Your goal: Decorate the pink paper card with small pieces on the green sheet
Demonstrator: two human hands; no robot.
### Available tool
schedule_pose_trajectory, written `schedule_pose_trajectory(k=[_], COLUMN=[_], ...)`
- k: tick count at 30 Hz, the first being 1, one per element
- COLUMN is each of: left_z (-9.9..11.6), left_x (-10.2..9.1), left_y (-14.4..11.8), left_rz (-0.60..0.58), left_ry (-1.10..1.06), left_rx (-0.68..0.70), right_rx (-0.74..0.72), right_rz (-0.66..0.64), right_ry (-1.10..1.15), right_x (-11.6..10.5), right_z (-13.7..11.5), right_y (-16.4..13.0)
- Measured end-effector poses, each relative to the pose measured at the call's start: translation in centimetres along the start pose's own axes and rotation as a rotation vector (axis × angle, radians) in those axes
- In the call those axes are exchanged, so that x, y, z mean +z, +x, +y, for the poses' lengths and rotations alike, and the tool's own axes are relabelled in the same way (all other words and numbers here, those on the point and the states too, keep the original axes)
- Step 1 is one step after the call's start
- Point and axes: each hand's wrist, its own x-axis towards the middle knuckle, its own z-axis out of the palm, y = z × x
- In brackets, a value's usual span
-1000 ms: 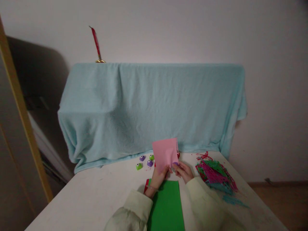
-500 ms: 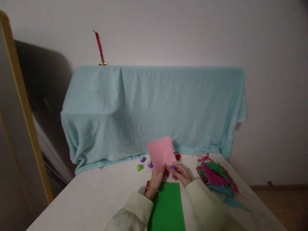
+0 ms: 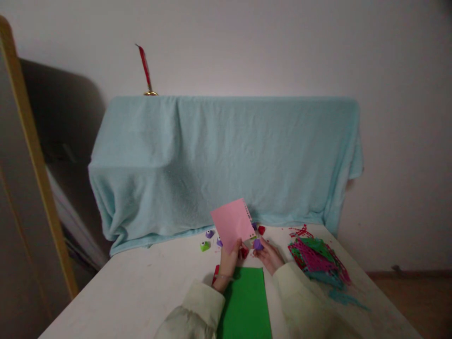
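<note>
My left hand (image 3: pixel 230 260) is closed on the lower edge of a pink sheet of paper (image 3: pixel 231 221), thumb on top. Small holes and notches run along the sheet's right edge. Fingers of my right hand (image 3: pixel 270 258) are closed around a small purple paper punch (image 3: pixel 258 244), just right of the sheet and apart from it. Close by my left fingertips is a red piece (image 3: pixel 243 252); whether the hand touches it I cannot tell. Beneath both hands lies a stack topped with a green sheet (image 3: pixel 245 301), a red edge (image 3: pixel 216 274) showing at its left.
Left of the paper stand a green punch (image 3: pixel 205 246) and a purple punch (image 3: pixel 209 233). A small red object (image 3: pixel 261 230) sits behind my right hand. At right is a pile of perforated coloured sheets (image 3: pixel 318 261). A light-blue cloth (image 3: pixel 226 155) hangs behind the white table (image 3: pixel 134 292).
The purple punch in my right hand has come away from the paper's corner, slightly right. My left hand has shifted the pink sheet a little left.
</note>
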Motion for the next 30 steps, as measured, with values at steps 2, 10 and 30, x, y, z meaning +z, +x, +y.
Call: schedule_pose_trajectory(k=[2,10,30], left_z=[0.1,0.6,0.3], left_x=[-0.1,-0.3,-0.2], left_y=[0.0,-0.2,-0.1], left_rz=[0.005,0.02,0.033], left_ry=[-0.007,0.018,-0.012], left_rx=[0.006,0.0,0.01], right_rx=[0.03,-0.011,-0.342], right_rz=[0.026,0.043,0.192], right_ry=[0.027,-0.054,-0.575], right_x=[-0.2,-0.4,-1.2], right_z=[-0.3,-0.3,0.3], right_y=[0.1,0.0,0.2])
